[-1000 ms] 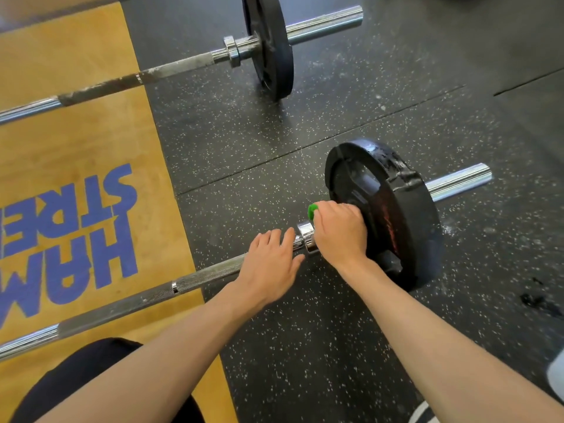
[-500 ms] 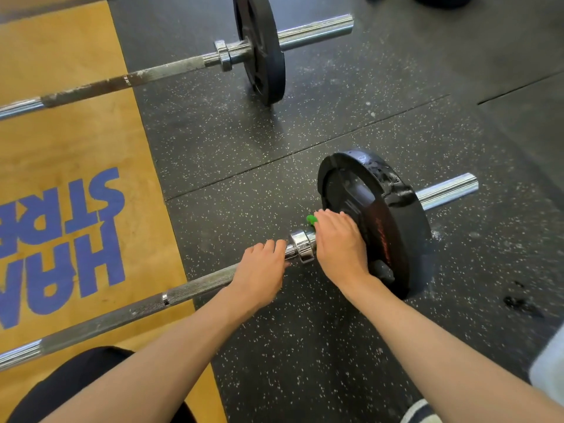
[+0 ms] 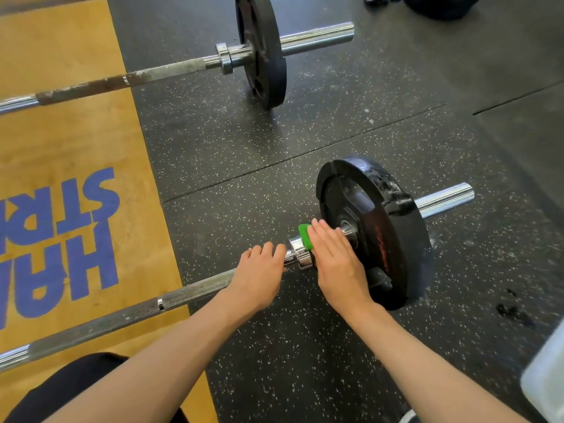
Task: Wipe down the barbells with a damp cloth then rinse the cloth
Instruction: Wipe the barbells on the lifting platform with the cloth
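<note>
The black speckled rubber floor (image 3: 305,346) fills most of the view, with a yellow wooden platform (image 3: 61,141) bearing blue lettering along the left. Two barbells lie across both. The far barbell (image 3: 122,79) has a dull, rust-marked shaft and a black plate (image 3: 265,56) standing on edge. The near barbell (image 3: 122,315) runs from the lower left up to a chrome sleeve end (image 3: 445,198) at the right, carrying its own black plate (image 3: 375,233) upright on the rubber.

The left hand (image 3: 259,276) lies curled over the near shaft, just beside the chrome collar (image 3: 297,251) — fingers draped on top, though whether they close around the bar cannot be told. The right hand (image 3: 338,264) presses flat, fingers extended, over the bar between the collar and the plate. A small green cloth (image 3: 304,236) peeks out from under its fingertips — pinned against the bar at the collar.

A pale, blurred object (image 3: 546,380) sits at the lower right edge.
</note>
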`<state>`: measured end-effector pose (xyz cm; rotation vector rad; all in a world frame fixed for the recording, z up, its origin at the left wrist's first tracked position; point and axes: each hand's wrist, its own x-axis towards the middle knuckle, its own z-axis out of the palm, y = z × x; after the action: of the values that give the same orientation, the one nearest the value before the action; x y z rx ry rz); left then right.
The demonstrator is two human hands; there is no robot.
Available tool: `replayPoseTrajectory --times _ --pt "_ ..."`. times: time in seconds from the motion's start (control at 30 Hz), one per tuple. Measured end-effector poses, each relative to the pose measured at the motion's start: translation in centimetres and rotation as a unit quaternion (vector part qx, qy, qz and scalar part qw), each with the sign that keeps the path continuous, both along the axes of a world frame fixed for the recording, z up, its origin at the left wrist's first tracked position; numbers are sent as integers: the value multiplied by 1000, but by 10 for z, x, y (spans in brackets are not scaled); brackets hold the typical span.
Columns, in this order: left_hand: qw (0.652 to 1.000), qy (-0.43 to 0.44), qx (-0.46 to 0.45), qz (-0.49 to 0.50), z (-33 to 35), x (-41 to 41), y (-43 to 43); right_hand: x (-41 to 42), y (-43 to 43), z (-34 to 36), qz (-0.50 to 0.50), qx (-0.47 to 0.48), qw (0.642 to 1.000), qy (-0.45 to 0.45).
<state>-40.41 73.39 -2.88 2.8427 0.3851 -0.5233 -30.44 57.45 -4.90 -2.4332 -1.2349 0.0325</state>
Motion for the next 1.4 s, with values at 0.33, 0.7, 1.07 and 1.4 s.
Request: replayPoseTrajectory --times 0.33,0.7,1.07,1.4 --pt "1000 0 5 6 -1 -1 2 35 52 41 -92 -196 975 47" --pt "998 56 3 16 -2 4 0 3 37 25 -9 -24 996 85" --pt "999 38 3 20 -2 2 1 29 43 37 -98 -153 983 20" --pt "998 55 3 24 -6 3 -1 55 93 42 -31 -334 930 150"
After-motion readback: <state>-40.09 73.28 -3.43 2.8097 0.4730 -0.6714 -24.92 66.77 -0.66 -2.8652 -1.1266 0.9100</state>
